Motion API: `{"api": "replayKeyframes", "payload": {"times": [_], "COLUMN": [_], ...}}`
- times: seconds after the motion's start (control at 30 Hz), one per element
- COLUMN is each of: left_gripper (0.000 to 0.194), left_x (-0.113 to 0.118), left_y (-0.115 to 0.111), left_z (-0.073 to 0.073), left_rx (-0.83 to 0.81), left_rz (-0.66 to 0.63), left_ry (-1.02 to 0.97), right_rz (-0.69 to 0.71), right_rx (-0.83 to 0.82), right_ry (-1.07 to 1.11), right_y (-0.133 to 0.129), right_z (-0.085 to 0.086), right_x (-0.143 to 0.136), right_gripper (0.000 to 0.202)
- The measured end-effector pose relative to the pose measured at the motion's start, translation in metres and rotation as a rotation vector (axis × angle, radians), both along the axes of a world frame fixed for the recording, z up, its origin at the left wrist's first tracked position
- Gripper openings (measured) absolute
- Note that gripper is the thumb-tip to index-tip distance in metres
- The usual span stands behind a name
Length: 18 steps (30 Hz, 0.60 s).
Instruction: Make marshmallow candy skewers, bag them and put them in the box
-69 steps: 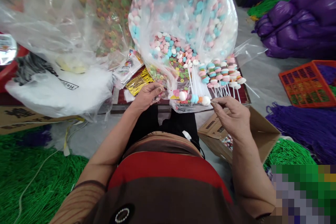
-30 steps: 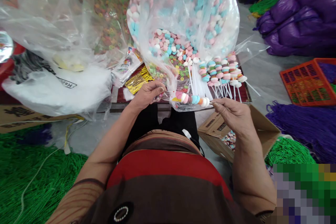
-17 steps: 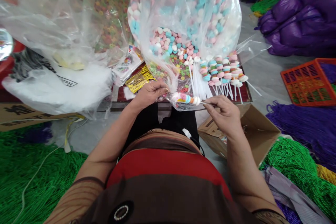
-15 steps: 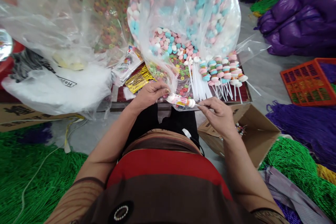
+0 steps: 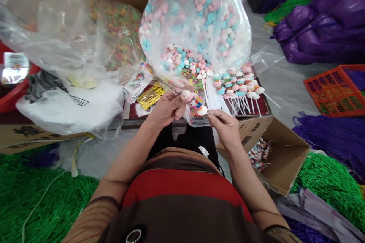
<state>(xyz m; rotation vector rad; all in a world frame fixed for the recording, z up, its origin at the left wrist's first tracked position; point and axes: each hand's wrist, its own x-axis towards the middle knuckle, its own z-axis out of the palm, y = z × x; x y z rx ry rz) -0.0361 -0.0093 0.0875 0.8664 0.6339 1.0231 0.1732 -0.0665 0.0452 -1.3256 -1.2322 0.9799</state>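
Between my hands is a candy skewer (image 5: 196, 102) in a clear printed wrapper, tilted down toward the right. My left hand (image 5: 171, 107) pinches the wrapper at its upper left end. The fingers of my right hand (image 5: 222, 121) are closed on the stick end, just past a white candy. Behind them, a big clear bag (image 5: 182, 11) of pink, blue and white candies lies open. White sticks (image 5: 212, 95) lie right of the wrapped skewer, beside several finished candy skewers (image 5: 238, 83). Gold twist ties (image 5: 151, 95) and printed wrappers (image 5: 137, 83) lie beyond my left hand.
A cardboard box (image 5: 281, 155) with wrapped skewers inside stands at the right, below the table edge. An orange crate (image 5: 327, 91) and purple bundles (image 5: 308, 34) are farther right. White plastic bags (image 5: 71, 102) cover the table's left. Green cords (image 5: 40, 193) lie on the floor.
The wrapped skewer has turned to a steeper tilt, showing the wrapper's printed figure. My right hand has moved left, nearer my left hand. The camera view has shifted, showing more of the box's contents.
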Motion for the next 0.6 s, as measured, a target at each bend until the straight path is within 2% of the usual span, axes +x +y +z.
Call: {"api": "replayKeyframes", "payload": {"times": [0.17,0.33,0.47,0.6], "left_gripper": [0.055,0.056,0.052,0.052], "left_x": [0.021,0.017,0.013,0.001], "left_y": [-0.006,-0.003,-0.008,-0.011], "left_z": [-0.006,-0.007,-0.008,-0.016], "left_rx": [-0.057,-0.066,-0.025,0.068], "left_rz": [0.122,0.252,0.152,0.122], "left_ry": [-0.027,-0.011,0.088,0.126], "right_rz": [-0.039,0.005,0.007,-0.015], "right_rx": [0.005,0.012,0.025,0.003], "right_ry": [0.026,-0.051,-0.084,0.041], "right_y": [0.001,-0.002,-0.004,-0.003], "right_z": [0.0,0.001,0.003,-0.004], "right_x": [-0.016,-0.022,-0.024,-0.029], "right_gripper": [0.021,0.026,0.021,0.026]}}
